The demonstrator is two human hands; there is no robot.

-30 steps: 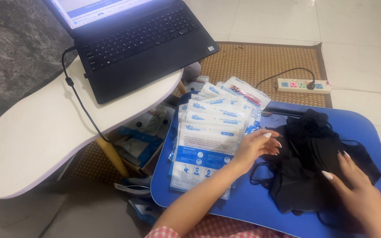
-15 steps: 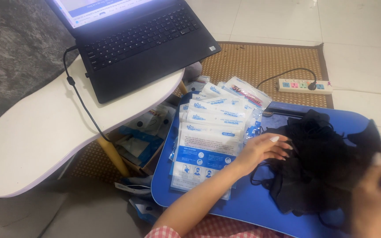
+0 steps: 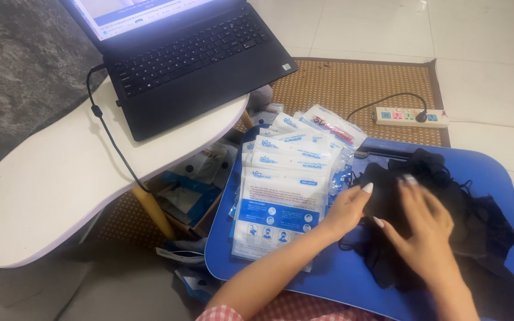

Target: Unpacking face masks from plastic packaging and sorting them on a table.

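So the whole setup sits on a pale tiled floor with a brown woven mat under things, and a grey shaggy rug off in the upper left corner. A blue plastic lap tray carries a fanned stack of white-and-blue sealed packets on its left half and a heap of black fabric face masks on its right half. Both hands are on that heap: the left hand rests at its left edge, fingers loosely curled against the fabric, and the right hand lies flat on top with fingers spread, not pinching anything as far as I can see. Beside the tray is a white curved side table with a black open laptop and its black cable trailing over the edge. A white power strip lies on the mat. Under the table there's a box of more packaging, mostly hidden. The laptop screen is cut off at the top, and the right hand is a bit blurred.
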